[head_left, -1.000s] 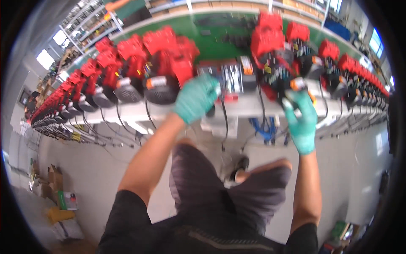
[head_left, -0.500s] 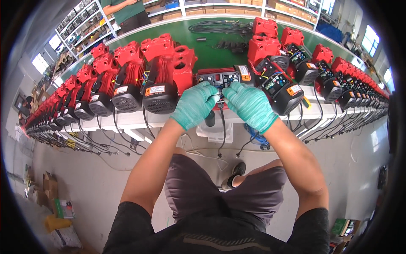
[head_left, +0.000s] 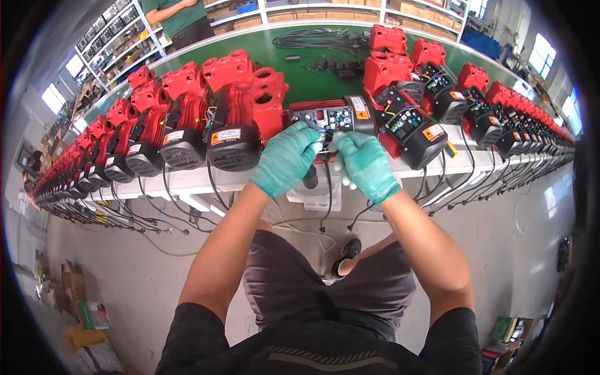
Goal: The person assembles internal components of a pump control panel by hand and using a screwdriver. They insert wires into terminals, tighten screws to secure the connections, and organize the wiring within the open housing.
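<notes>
In front of me lies a red electric pump (head_left: 312, 106) with its wiring box uncovered. A circuit board (head_left: 340, 117) and thin wires show inside. My left hand (head_left: 289, 156), in a green knitted glove, rests at the box's left side, fingers pinched by the wires; what they hold is hidden. At the box's lower right, my right hand (head_left: 365, 161), gloved alike, has curled fingers with thumb and forefinger together, their contents hidden. Between the hands a black power cord (head_left: 329, 194) hangs from the box. A black rounded piece (head_left: 310, 177) shows under my left hand.
Red pumps with black motor covers (head_left: 234, 149) line the bench on the left. On the right stand pumps with uncovered boards (head_left: 415, 125). Cables (head_left: 322, 39) lie on the green bench top (head_left: 262, 40). Plugs dangle off the front edge; a person (head_left: 178, 22) stands beyond.
My right hand has drawn slightly down and away from the board, its fingers curling more, so more of the board shows. My left hand stays nearly in place. The view has shifted a little.
</notes>
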Demonstrator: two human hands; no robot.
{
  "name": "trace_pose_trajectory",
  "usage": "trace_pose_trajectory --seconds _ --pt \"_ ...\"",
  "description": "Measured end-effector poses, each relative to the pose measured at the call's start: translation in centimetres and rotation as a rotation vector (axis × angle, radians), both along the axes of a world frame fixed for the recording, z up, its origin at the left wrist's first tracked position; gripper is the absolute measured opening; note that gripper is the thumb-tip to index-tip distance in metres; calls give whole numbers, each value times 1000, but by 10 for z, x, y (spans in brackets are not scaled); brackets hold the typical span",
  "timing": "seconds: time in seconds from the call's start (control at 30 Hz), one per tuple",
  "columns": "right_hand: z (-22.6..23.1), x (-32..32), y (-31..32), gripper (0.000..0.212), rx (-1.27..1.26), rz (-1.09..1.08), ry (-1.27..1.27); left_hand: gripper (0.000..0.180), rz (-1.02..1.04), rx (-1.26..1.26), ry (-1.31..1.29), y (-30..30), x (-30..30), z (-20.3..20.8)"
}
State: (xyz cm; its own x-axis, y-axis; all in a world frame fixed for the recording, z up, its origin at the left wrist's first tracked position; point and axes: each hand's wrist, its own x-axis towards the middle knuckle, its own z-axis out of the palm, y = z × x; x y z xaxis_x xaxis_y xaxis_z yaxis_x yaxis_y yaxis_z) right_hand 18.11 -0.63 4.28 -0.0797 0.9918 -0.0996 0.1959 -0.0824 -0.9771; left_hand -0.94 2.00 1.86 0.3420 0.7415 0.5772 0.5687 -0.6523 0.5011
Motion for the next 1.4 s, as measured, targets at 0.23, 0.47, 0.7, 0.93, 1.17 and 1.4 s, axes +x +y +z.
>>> trace_pose_trajectory --seconds 0.23,0.47,0.7,0.93,1.17,1.4 --pt "-12 20 19 18 1238 101 -904 14 -11 43 39 -2 -8 0" --pt "-3 25 21 16 1194 311 -1160 21 31 -12 142 -5 -3 -5" --pt "-14 18 23 7 872 226 -547 22 19 -17 132 -5 -1 -7" --pt "-20 6 20 10 439 59 -285 16 140 110 158 -9 8 -11" --pt "3 7 10 22 670 157 -681 17 91 88 108 -6 3 -14" --pt "-11 9 18 10 693 112 -567 18 155 29 125 -11 9 -9"
